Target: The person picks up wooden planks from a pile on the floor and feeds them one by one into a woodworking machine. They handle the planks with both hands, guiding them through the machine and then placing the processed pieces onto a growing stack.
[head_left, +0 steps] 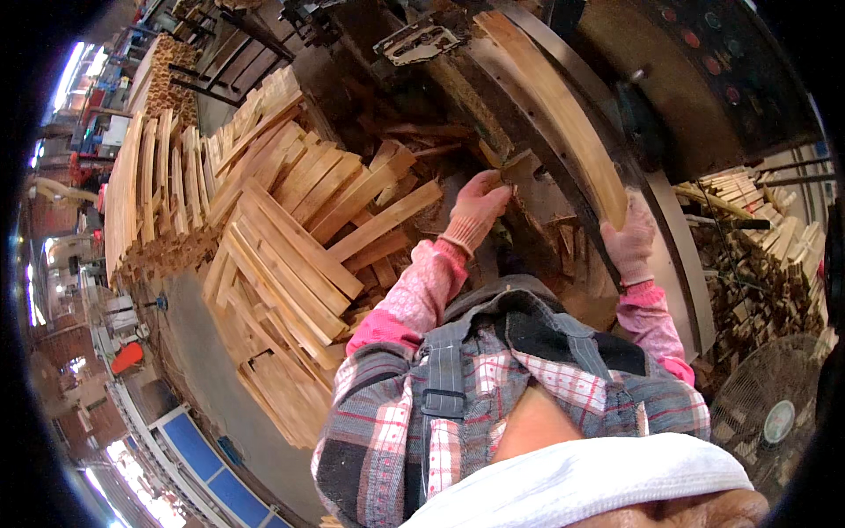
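Observation:
On the right, my right hand (629,236) in a pale pink work glove is closed around the near end of a long wooden plank (563,106). The plank stretches away along the metal bed (682,264) of a machine, its far end near the top of the view. My left hand (481,211), gloved too, is held lower left of the plank and apart from it. Its fingers are curled together beside a small wood offcut (521,165); whether anything is pinched between them is hidden.
Loose planks (290,264) lie heaped to my left, with a taller stack (158,176) behind. A dark control panel (704,53) with buttons stands at upper right. Wood scraps (757,282) are piled beyond the metal bed. A round fan (775,422) is at lower right.

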Demonstrator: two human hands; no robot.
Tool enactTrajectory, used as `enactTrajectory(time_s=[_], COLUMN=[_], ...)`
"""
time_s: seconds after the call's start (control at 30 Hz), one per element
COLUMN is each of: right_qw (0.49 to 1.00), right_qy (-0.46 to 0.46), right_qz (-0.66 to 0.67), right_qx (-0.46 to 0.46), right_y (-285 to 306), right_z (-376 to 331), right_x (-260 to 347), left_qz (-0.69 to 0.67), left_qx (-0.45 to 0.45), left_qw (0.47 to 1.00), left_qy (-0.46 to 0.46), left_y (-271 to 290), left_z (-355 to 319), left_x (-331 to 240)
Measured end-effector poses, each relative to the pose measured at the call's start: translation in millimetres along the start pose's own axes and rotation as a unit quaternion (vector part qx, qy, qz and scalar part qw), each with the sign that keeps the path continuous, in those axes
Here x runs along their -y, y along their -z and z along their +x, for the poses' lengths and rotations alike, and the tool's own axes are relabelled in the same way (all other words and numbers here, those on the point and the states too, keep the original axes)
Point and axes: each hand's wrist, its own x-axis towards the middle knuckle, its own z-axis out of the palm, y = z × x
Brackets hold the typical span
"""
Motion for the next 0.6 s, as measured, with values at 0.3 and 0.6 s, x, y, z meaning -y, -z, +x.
enactTrajectory(time_s=[0.3,0.6], right_qw=[0.968,0.932], right_qy=[0.159,0.302], right_qz=[0.192,-0.072], right_qx=[-0.038,-0.186], right_y=[-49.7,-67.5], right_z=[129.8,232.1], right_x=[34.5,26.3], left_qz=[-0.045,0.412], left_qx=[-0.262,-0.569], left_qw=[0.964,0.682], left_qy=[-0.013,0.203], left_y=[57.6,241.5], left_z=[-48.0,-130.2], left_x=[46.2,65.8])
